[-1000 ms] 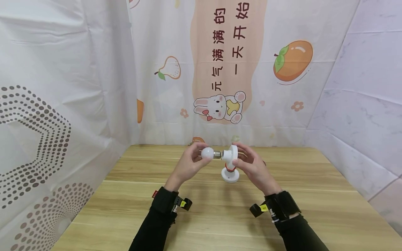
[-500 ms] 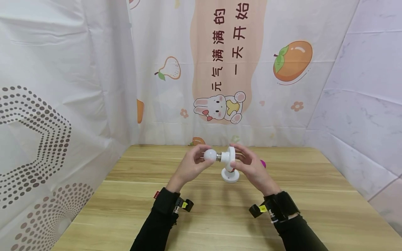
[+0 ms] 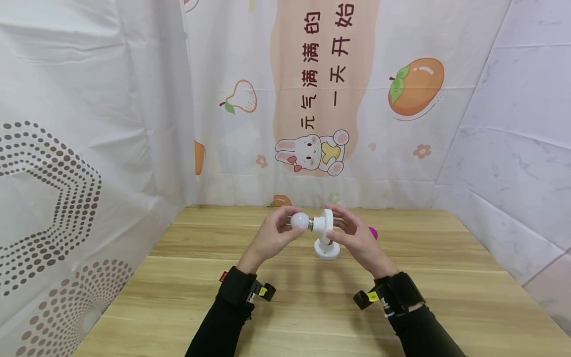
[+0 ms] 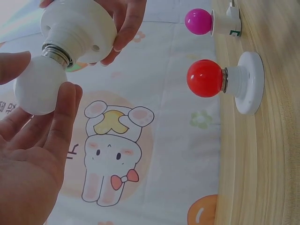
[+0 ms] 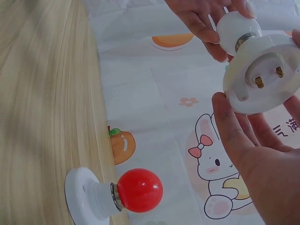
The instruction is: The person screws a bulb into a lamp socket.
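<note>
My left hand point(image 3: 267, 237) pinches a white light bulb point(image 3: 299, 220) between thumb and fingers, above the table. In my right hand point(image 3: 362, 243) is a white lamp socket point(image 4: 75, 29), gripped by the rim of its round base. The bulb's silver screw end sits partly inside the socket's mouth, with some metal thread showing in the left wrist view. The socket's underside point(image 5: 251, 101), with two brass contacts, faces the right wrist camera. Both pieces lie roughly level, bulb to the left and socket to the right.
A red bulb point(image 4: 205, 78) stands in a white round-based socket point(image 3: 327, 250) on the wooden table point(image 3: 303, 317), just below the hands. Farther right is a magenta bulb point(image 4: 198, 21) in a white holder point(image 4: 226, 22). A printed curtain point(image 3: 232, 148) hangs behind the table.
The left hand has moved slightly right and the socket slightly left, so the bulb's screw end, apart from the socket a second ago, is now in its mouth. The magenta bulb has come into view.
</note>
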A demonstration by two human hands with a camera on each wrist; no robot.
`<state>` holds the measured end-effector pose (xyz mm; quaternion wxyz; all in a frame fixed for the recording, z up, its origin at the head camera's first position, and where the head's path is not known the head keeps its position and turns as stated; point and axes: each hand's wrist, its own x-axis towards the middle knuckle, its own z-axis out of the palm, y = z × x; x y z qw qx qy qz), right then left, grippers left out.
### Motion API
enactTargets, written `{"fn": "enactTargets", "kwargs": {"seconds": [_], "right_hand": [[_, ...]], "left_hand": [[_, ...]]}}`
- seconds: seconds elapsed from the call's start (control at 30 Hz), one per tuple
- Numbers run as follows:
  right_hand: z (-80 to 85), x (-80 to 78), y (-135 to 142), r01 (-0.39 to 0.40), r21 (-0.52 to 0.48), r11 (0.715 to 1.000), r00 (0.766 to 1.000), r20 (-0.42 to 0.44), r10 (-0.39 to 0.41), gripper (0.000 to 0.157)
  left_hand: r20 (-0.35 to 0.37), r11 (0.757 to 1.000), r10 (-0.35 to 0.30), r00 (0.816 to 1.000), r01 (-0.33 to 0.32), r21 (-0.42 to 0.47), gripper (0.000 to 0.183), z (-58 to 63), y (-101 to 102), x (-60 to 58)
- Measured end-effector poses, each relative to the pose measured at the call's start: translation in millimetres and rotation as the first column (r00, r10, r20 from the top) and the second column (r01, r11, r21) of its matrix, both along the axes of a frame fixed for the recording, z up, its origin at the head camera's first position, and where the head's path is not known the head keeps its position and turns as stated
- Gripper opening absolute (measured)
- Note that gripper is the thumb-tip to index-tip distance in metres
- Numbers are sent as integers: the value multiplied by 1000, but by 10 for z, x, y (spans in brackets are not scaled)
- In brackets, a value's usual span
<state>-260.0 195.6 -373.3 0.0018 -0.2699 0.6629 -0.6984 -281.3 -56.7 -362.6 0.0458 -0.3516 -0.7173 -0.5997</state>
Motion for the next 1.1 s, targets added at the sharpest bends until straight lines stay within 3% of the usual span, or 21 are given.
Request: {"fn": "enactTargets", "kwargs": {"seconds": [0.63,1.1], "right_hand": [[6,-15,13,-7,1,1000,1000,-8,7,60],[-3,-11,22,-7,18,1000,1000,-20,8,61]], "left_hand": [[-27,1000,-5,1000,4,-12,40,27,1,9],[7,997,63,998,-63,-40,34,14,22,26]]}}
